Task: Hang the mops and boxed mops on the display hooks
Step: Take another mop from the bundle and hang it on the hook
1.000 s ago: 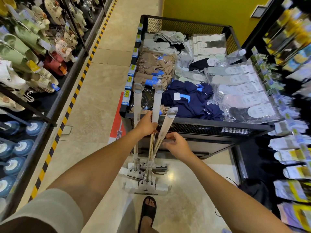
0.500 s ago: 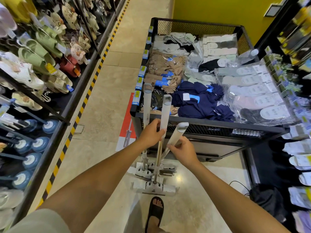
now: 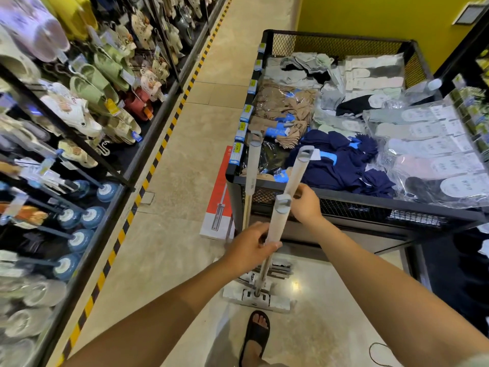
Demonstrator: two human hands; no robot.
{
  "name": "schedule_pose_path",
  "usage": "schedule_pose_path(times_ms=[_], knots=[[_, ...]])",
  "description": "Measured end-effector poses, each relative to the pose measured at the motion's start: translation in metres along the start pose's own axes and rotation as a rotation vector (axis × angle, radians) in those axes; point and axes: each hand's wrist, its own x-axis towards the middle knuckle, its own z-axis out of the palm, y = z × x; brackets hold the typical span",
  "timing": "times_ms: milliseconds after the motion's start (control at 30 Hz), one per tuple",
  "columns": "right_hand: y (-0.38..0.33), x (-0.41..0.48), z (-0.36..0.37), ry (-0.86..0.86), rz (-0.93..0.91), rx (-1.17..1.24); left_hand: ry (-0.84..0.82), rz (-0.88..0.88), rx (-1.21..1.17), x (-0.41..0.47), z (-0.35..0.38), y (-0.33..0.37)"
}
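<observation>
Three mop handles are standing at the centre of the frame. I am curling my left hand [image 3: 251, 247] closed around the nearest mop [image 3: 277, 223], low on its beige grip, forearm running up from the bottom left. My right hand [image 3: 304, 205] is pinching the second mop [image 3: 299, 170], fingers closed on its handle. A third mop [image 3: 252, 165] is leaning against the black sock bin [image 3: 344, 197]. A red boxed mop [image 3: 219, 197] is lying on the floor beside that bin. Yellow price tags [image 3: 238, 148] are too blurred to read.
</observation>
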Motion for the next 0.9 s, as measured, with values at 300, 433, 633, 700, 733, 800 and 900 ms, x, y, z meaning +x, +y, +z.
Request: schedule_pose_path(times_ms=[300,433,633,700,733,800,900], knots=[[-0.013,0.013,0.009,-0.084,0.054,0.055,-0.042,-0.019,-0.005,-0.036,0.004,-0.011],[-0.005,0.002,0.011,-0.071,0.087,0.065,-0.107,-0.056,-0.03,-0.05,0.005,-0.009],[0.009,-0.022,0.01,0.017,0.127,0.054,-0.169,0.006,-0.054,-0.08,0.004,-0.009],[0.018,-0.03,0.01,0.015,0.131,0.035,-0.181,0.024,-0.043,-0.09,0.006,-0.011],[0.02,-0.035,0.01,0.013,0.112,0.023,-0.185,0.034,-0.038,-0.095,0.007,-0.013],[0.022,-0.048,0.013,0.018,0.075,0.035,-0.197,0.052,-0.033,-0.107,0.009,-0.016],[0.024,-0.072,0.02,0.015,0.072,0.074,-0.227,0.072,-0.063,-0.129,0.013,-0.018]])
